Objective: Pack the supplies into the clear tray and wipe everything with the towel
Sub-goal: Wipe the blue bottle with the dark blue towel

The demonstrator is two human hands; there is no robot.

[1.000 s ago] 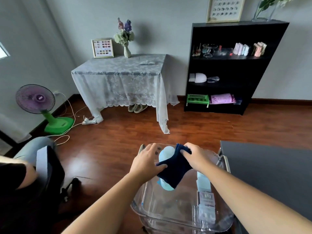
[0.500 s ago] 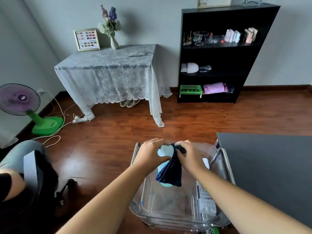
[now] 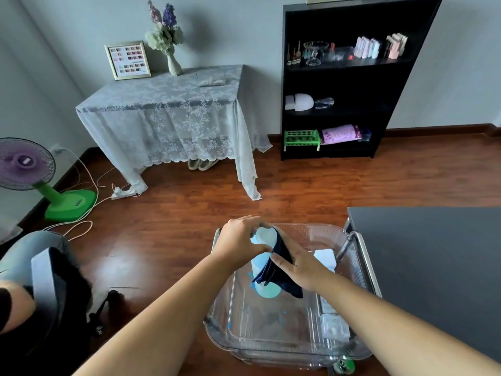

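Clear tray (image 3: pixel 336 234) on a metal-railed cart (image 3: pixel 368 264) over wood floor (image 3: pixel 298 191)

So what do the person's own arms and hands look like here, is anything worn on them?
Both forearms are bare as far as the picture shows: no sleeves. The left hand and right hand wear no gloves, and no rings, watch or bracelets can be seen.

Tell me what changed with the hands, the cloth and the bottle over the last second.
The right hand slid the dark blue towel from the top of the pale blue bottle down its right side, baring the cap. The left hand shifted up to grip the bottle near its top. Unchanged: both hands hold on, and the bottle stays above the clear plastic tray.
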